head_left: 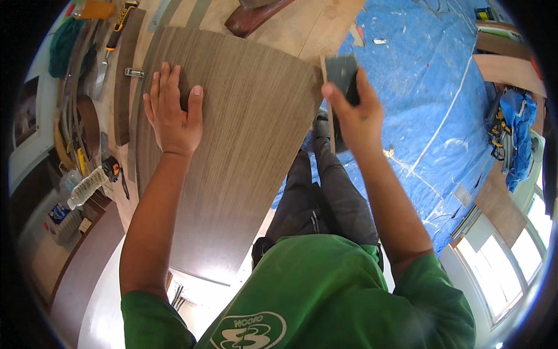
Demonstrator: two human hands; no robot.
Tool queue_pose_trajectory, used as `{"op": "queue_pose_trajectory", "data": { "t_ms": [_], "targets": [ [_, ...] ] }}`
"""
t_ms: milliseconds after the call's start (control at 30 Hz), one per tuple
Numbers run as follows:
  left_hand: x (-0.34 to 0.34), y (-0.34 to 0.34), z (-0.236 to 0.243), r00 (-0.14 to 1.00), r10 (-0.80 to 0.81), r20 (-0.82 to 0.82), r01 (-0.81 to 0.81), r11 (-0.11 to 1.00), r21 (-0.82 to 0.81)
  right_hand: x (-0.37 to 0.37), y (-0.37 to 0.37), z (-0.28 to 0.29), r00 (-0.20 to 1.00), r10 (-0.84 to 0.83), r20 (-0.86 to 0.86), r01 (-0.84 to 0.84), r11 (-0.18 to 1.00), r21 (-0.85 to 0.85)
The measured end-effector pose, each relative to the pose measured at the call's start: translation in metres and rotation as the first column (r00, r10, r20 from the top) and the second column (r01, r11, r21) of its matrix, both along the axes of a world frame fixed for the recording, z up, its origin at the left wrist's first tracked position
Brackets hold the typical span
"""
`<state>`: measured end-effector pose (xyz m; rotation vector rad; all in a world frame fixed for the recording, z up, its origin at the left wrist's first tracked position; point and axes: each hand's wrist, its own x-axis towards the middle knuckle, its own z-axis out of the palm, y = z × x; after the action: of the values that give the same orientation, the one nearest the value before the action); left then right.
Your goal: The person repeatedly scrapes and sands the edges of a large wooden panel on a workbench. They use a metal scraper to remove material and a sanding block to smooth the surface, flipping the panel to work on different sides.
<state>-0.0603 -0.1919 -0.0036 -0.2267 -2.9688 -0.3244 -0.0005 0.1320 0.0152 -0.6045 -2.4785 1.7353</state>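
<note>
Wood-grain panel (232,145) lies flat on the workbench (302,23), pinned by the left hand (173,113) with fingers spread open, while the right hand (354,113) grips a dark sanding block (340,72) at its right edge, best stroked evenly along that edge under steady pressure.

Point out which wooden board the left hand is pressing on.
The left hand lies flat on the wide grey-brown striped board in the middle, not on the narrow dark strip beside it.
</note>
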Motion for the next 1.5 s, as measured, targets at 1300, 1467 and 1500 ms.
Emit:
{"op": "queue_pose_trajectory", "data": {
  "t_ms": [1300, 1467, 1500],
  "targets": [
    [0.055, 0.168, 0.026, 0.725, -0.663, 0.188, 0.665, 0.744, 0.059, 0.058, 0.059, 0.01, 0.985, -0.117, 0.13, 0.162, 0.891, -0.425],
    [0.035, 0.103, 0.027, 0.888, -0.452, 0.079, 0.439, 0.887, 0.14, 0.03, 0.041, 0.0, 0.996, -0.05, 0.072, 0.069, 0.956, -0.285],
    [0.032, 0.081, 0.019, 0.946, -0.322, 0.016, 0.322, 0.946, 0.033, 0.025, 0.037, 0.0, 0.998, -0.032, 0.057, 0.047, 0.958, -0.282]
  ]
}}
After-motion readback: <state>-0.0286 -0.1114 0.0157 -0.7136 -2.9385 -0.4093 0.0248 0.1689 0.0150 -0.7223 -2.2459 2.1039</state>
